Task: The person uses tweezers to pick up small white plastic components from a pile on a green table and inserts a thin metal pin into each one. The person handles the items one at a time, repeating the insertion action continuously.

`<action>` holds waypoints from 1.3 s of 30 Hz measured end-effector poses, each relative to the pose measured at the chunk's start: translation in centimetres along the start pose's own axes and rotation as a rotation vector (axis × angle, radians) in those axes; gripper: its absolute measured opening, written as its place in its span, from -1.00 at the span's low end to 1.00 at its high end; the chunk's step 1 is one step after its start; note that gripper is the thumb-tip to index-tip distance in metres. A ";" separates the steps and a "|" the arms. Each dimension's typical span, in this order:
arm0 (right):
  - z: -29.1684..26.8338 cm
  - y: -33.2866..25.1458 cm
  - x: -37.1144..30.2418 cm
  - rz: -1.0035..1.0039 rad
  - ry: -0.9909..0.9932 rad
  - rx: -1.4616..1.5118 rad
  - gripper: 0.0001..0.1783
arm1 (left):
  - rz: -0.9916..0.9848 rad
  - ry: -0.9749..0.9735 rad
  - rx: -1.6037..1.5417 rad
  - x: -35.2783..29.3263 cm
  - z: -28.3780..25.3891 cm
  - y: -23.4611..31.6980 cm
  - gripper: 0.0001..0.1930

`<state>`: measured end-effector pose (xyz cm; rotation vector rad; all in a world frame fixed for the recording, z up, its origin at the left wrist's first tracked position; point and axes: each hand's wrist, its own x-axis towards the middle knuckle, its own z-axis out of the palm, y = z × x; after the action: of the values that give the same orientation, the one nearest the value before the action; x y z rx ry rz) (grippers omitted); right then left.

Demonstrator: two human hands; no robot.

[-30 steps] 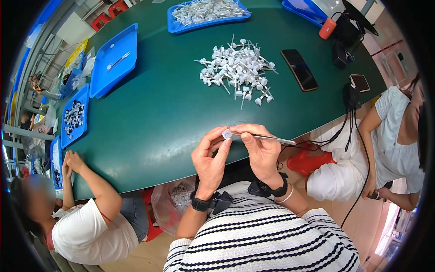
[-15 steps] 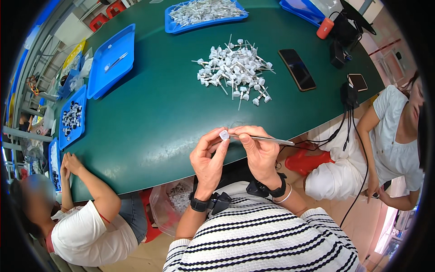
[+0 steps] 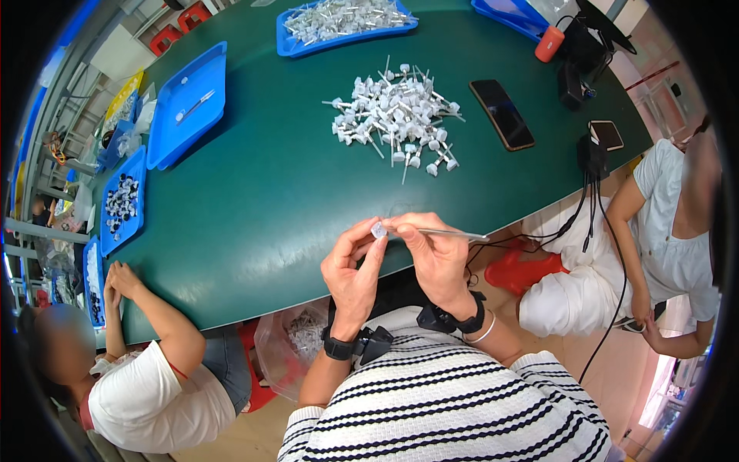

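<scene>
Close to the table's near edge, my left hand [image 3: 352, 271] is closed, pinching a small white plastic piece [image 3: 378, 230] between thumb and fingertips. My right hand [image 3: 440, 266] grips slim metal tweezers [image 3: 453, 232], whose tail end sticks out to the right. The tweezers' tips meet the white piece or sit right beside it; fingers hide the exact contact. Farther off on the table lies a loose pile of white pieces with thin stems [image 3: 395, 114].
Beyond the pile is a blue tray [image 3: 346, 32] of similar pieces. At left are a blue tray [image 3: 173, 127] with tweezers and a smaller tray [image 3: 123, 237] of black-and-white parts. A phone [image 3: 502, 115] lies right of the pile. One person sits on each side; cables [image 3: 596, 196] hang at right.
The tweezers have turned slightly in my right hand and look thinner now. The white piece is tilted a little differently in my left fingertips. The right-hand person's hands have come together.
</scene>
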<state>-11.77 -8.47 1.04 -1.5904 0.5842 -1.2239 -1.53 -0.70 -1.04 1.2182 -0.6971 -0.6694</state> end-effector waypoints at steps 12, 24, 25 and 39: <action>-3.1 -1.0 0.1 0.004 0.017 -0.037 -0.81 | -0.077 0.036 -0.163 -2.1 -5.6 3.4 -0.86; -7.7 2.6 -0.1 0.108 0.159 -0.143 -0.71 | -0.197 0.334 1.001 -13.2 -16.3 6.8 -0.76; -7.5 2.5 0.3 0.078 0.164 -0.128 -0.74 | -0.256 0.298 0.780 -12.3 -15.5 7.4 -0.75; -20.3 -12.1 -3.0 -0.583 0.906 -0.196 -0.48 | 0.779 -0.714 1.042 11.8 4.9 1.8 -0.66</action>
<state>-33.66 -9.79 10.39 -1.3345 0.8382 -2.4294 2.12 -12.42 3.10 1.4382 -2.1614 0.0022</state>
